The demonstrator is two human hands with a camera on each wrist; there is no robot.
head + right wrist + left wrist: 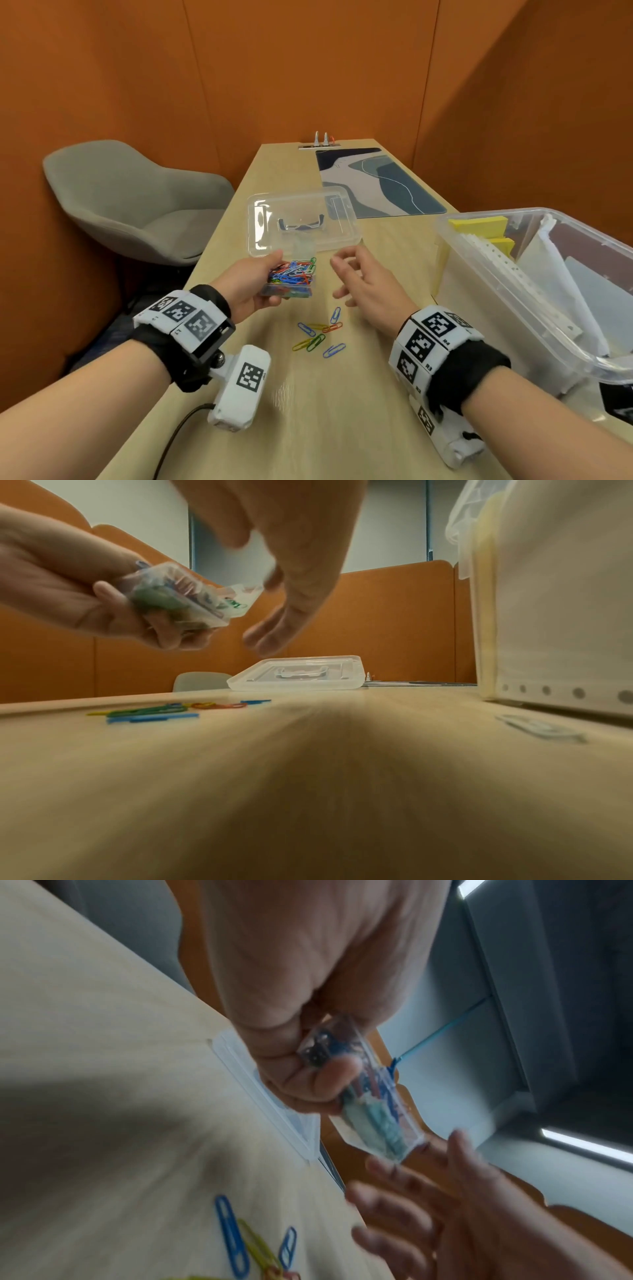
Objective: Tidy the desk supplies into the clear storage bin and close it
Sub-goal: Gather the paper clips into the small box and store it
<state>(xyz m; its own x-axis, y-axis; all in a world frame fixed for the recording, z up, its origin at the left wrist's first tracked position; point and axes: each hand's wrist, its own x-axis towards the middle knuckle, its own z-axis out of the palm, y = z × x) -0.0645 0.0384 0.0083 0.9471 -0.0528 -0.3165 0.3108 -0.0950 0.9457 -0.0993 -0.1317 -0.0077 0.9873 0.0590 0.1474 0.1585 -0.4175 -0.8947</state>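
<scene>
My left hand grips a small clear box full of coloured paper clips, lifted above the desk. In the left wrist view the left hand's fingers curl round the box. My right hand hovers just right of the box with its fingers loosely spread and nothing in them. Several loose paper clips lie on the desk below both hands. The clear storage bin stands open at the right, and its lid lies flat on the desk beyond my hands.
The bin holds white papers and yellow sticky notes. A patterned desk mat lies at the far end. A grey chair stands left of the desk. A small clear flat piece lies by the bin's base.
</scene>
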